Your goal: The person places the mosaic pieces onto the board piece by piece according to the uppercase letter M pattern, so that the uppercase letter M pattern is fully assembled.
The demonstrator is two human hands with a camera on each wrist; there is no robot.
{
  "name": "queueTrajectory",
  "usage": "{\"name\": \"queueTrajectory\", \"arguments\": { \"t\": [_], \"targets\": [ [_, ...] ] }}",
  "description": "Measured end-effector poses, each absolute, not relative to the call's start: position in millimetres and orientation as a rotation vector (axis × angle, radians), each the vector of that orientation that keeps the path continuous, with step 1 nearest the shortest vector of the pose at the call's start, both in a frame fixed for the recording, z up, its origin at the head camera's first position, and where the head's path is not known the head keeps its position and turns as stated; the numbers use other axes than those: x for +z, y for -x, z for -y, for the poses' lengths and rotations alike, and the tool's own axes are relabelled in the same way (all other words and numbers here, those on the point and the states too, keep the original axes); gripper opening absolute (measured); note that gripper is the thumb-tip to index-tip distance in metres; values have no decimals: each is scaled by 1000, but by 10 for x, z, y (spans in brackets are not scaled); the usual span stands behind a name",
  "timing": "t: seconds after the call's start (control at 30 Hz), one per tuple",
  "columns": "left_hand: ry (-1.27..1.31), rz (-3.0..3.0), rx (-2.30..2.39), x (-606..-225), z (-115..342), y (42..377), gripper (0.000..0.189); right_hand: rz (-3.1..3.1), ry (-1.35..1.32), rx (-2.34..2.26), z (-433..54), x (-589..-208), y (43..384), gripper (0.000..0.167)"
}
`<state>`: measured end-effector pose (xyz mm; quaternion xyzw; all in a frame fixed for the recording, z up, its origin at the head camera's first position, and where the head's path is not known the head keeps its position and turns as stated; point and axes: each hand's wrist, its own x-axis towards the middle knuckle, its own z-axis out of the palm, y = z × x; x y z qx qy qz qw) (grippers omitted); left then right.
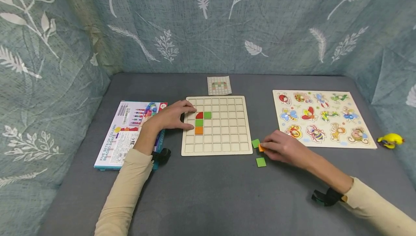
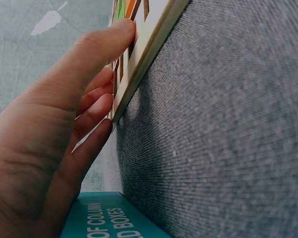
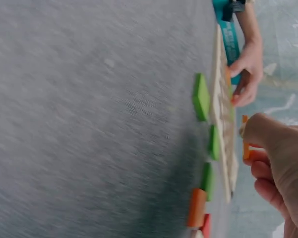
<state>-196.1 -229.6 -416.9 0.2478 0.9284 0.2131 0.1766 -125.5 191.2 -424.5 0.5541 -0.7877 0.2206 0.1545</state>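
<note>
My left hand rests at the left edge of the wooden grid board, thumb and fingers spread along it. On the board lie a red rounded piece, a green square tile, another green tile and an orange tile. Off the board's lower right corner, my right hand pinches an orange tile between thumb and fingers, raised above the table. Loose green tiles lie below it. Another orange tile and a red piece lie there too, hidden by the hand in the head view.
A small pattern card lies behind the board. On the left is a boxed set, partly under my left forearm. An insect picture puzzle lies to the right, with a yellow toy beside it.
</note>
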Motion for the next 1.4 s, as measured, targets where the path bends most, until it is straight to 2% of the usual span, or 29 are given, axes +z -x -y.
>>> {"name": "queueTrajectory", "arguments": {
  "t": [0.1,0.3,0.53,0.9,1.4],
  "targets": [
    [-692,-2632,610,-4169,2301,1956,68,2244,-1536,658,-1857,-4186,1308,27],
    [-711,-2627,629,-4196,2296,1946,67,2229,-1517,706,-1679,-4111,1414,8],
    [-718,-2624,629,-4221,2283,1945,68,2282,-1487,803,-1488,-4111,1473,28],
    [-717,-2635,623,-4180,2317,1941,67,2250,-1483,786,-1332,-4086,1563,14],
    [-709,-2629,630,-4173,2315,1943,67,2188,-1440,746,-1049,-4000,1665,18]
  ]
}}
